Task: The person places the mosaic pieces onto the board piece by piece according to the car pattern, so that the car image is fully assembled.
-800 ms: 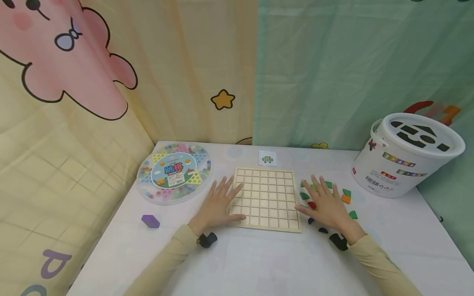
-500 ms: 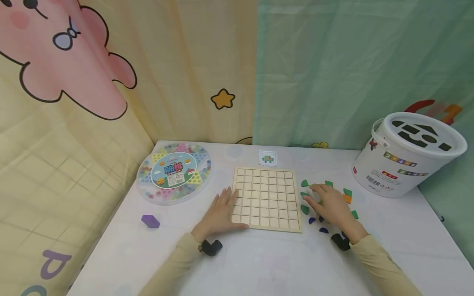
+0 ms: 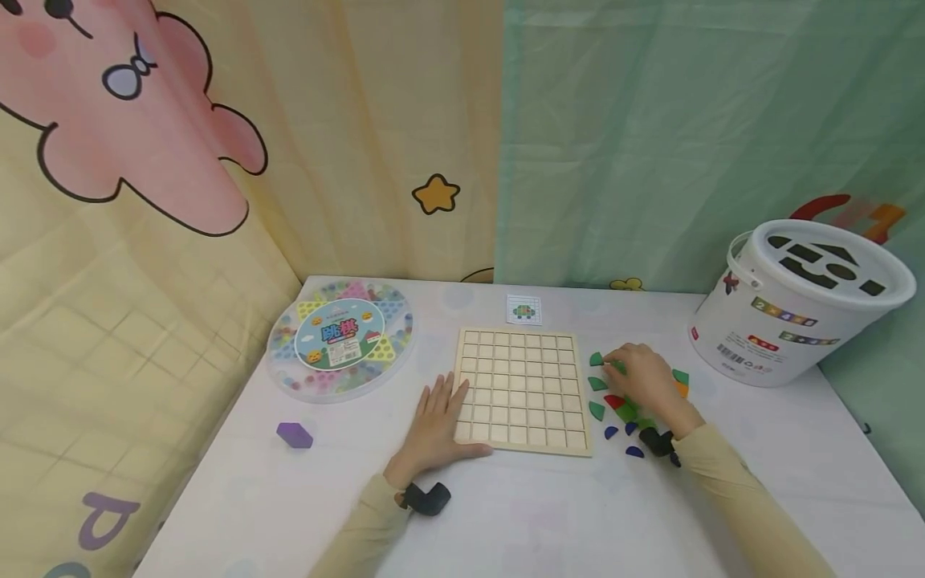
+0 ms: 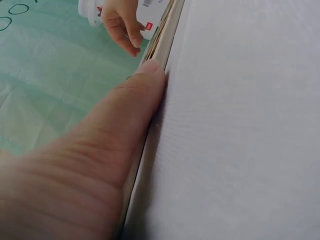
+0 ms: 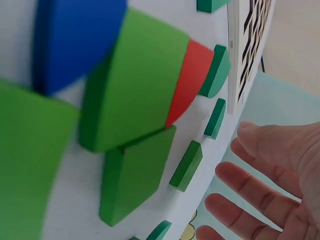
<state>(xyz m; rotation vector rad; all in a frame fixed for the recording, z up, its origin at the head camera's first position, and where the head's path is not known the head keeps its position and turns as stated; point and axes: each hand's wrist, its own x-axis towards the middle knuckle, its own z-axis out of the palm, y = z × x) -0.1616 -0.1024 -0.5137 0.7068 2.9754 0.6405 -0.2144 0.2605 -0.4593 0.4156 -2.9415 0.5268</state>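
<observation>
A square wooden grid board (image 3: 518, 390) lies flat on the white table. My left hand (image 3: 433, 433) rests at its front left corner, fingers on the left side; in the left wrist view the thumb (image 4: 125, 110) lies along the board's front edge. My right hand (image 3: 645, 379) hovers over loose coloured pieces right of the board. Its fingers are spread and bent a little, with nothing between them in the right wrist view. Below it are green pieces (image 5: 140, 80), a red piece (image 5: 191, 75) and a blue piece (image 5: 82, 45). Some pieces are hidden under the hand.
Behind the board lies a small picture card (image 3: 523, 310). A round Chinese checkers set (image 3: 341, 337) is at back left, a purple block (image 3: 295, 435) in front of it. At back right stands a white bucket (image 3: 795, 341) with shaped holes in its lid.
My right hand has lifted from spread over the pieces and moved up and back, fingers drawn in, uncovering the red piece. My left hand has slid forward to the board's front left corner.
</observation>
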